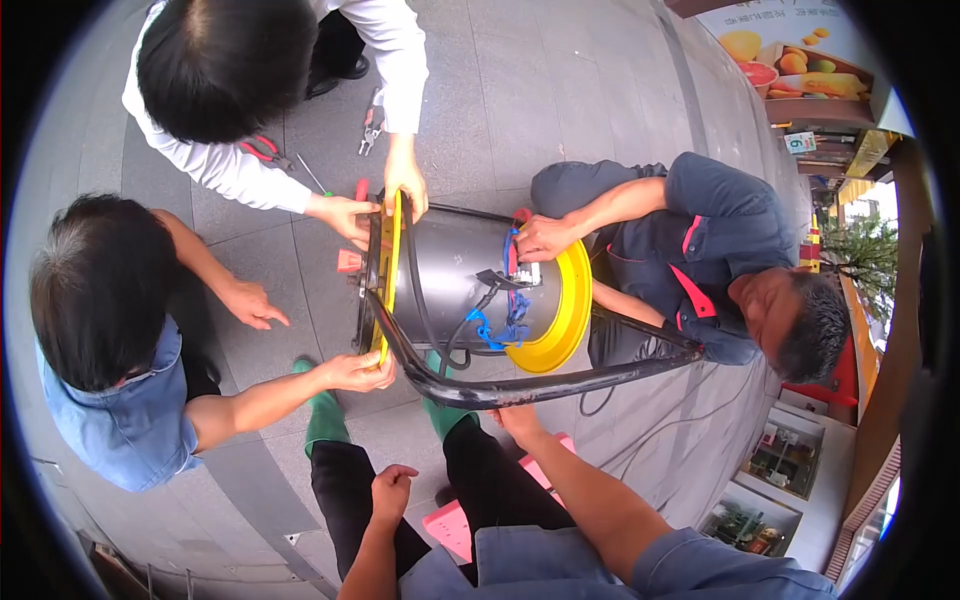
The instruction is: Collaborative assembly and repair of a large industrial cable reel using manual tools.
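Note:
A dark grey drum-shaped machine (455, 270) with yellow rims (572, 325) lies on its side in front of me, within a bent black tubular frame (480, 390). Against the frame's near bar is my right hand (518, 420), its fingers curled around the underside and partly hidden by the tube. Loosely curled and empty, my left hand (392, 490) hovers above my left thigh. On the drum, blue connectors and wires (510, 320) hang from an opening with a white part (528, 273), where a co-worker's hand (545, 238) works. Other co-workers' hands hold the left yellow rim.
Three co-workers crouch around the drum, at left, far left and right. Pliers with red handles (262, 148), a screwdriver (314, 175) and another plier-like tool (371, 125) lie on the grey tiles. A pink stool (452, 528) is beneath me. A cable (650, 435) trails rightward.

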`<state>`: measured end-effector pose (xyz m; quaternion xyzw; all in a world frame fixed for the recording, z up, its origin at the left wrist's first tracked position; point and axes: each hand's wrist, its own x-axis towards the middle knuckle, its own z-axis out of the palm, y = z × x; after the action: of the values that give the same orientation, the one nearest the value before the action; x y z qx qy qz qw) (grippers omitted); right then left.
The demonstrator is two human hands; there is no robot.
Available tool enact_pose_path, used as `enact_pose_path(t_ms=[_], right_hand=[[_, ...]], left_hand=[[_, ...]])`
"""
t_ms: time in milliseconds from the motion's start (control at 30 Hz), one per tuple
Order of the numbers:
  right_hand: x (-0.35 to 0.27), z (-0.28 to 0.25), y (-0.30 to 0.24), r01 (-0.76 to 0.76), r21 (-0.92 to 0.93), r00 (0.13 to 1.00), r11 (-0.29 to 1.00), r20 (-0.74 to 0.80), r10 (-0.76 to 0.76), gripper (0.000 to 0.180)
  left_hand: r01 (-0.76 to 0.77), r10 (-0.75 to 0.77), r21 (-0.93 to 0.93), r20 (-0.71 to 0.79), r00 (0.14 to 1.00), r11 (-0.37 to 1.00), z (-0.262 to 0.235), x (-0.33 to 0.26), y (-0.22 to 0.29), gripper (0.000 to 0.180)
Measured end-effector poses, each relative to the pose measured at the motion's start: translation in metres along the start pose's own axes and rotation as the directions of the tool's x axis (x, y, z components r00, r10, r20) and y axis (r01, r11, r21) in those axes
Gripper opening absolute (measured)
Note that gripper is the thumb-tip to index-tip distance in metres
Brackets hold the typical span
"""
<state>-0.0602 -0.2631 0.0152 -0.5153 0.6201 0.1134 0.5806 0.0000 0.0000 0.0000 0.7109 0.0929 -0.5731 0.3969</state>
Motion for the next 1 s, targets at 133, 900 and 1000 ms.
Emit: enact_pose_path(t_ms=[133, 900, 1000], right_hand=[[0.01, -0.016, 0.012, 0.025, 0.04, 0.999, 0.999, 0.031, -0.026, 0.027], [0.03, -0.058, 0.054, 0.265, 0.224, 0.959, 0.938, 0.041, -0.281, 0.019], [0.023, -0.052, 0.038, 0.015, 0.303, 0.995, 0.953, 0.088, -0.044, 0.019]], left_hand=[[-0.048, 0.048, -0.004, 0.017, 0.999, 0.999, 0.008, 0.002, 0.0, 0.021], [0.005, -0.004, 0.089, -0.006, 1.0, 0.996, 0.036, 0.012, 0.004, 0.022], [0.029, -0.028, 0.075, -0.006, 1.0, 0.997, 0.033, 0.012, -0.002, 0.022]])
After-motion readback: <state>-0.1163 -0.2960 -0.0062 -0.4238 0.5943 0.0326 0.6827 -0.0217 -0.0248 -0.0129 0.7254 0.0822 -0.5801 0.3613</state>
